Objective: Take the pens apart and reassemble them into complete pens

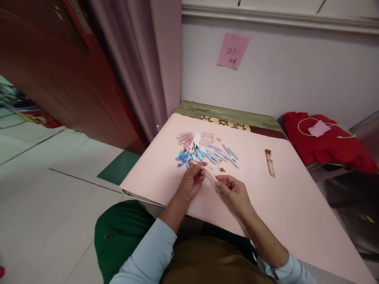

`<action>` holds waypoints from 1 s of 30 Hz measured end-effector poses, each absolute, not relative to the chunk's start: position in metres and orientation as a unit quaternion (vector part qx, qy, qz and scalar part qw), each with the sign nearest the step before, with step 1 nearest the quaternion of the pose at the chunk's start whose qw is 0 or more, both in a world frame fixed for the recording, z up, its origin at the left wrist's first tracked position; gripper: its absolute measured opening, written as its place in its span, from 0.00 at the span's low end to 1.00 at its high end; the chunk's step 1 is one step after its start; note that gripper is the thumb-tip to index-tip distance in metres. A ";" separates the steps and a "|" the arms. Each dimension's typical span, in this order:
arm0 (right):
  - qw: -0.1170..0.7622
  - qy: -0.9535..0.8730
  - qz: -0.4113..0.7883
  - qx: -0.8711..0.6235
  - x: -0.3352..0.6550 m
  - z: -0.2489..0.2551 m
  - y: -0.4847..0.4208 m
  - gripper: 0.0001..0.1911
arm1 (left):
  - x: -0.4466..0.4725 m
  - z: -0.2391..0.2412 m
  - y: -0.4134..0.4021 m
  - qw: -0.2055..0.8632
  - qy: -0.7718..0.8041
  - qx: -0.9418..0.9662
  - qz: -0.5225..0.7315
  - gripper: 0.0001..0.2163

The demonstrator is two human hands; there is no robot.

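Note:
Between my two hands runs a slim beige pen (pixel 211 174), tilted over the near part of the table. My left hand (pixel 192 182) is closed around its upper end, where an orange-brown part shows. The fingertips of my right hand (pixel 235 193) pinch its lower end. Just beyond my left hand lie light-blue pen barrels (pixel 213 156) and a cluster of small blue pieces (pixel 181 157). Behind them are white refills (pixel 196 140) with dark tips and rows of pinkish clear tubes (pixel 186 139). A small brown piece (pixel 222 169) rests near my right hand.
Two pens with brown tops (pixel 270 163) lie together on the right of the pink-covered table (pixel 296 205). A red cloth (pixel 322 138) with a cord sits past the right edge. A green stool (pixel 122 232) stands at the lower left; a wall and curtain (pixel 142 59) border the back.

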State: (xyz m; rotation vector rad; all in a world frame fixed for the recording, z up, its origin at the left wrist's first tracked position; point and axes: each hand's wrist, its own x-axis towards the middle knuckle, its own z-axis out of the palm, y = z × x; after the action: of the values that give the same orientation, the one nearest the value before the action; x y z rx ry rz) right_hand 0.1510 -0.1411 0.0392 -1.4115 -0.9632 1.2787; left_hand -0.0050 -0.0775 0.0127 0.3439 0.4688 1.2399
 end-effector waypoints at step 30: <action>0.418 -0.602 0.226 -0.641 0.157 0.045 -0.151 0.11 | 0.002 0.019 -0.080 0.764 0.258 0.170 0.567 0.11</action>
State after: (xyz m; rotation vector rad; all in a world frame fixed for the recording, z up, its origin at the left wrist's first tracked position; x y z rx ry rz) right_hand 0.1572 -0.1506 0.0454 -1.6095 -1.5118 0.5682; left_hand 0.0020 -0.0798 0.0191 0.3690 0.5620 1.2321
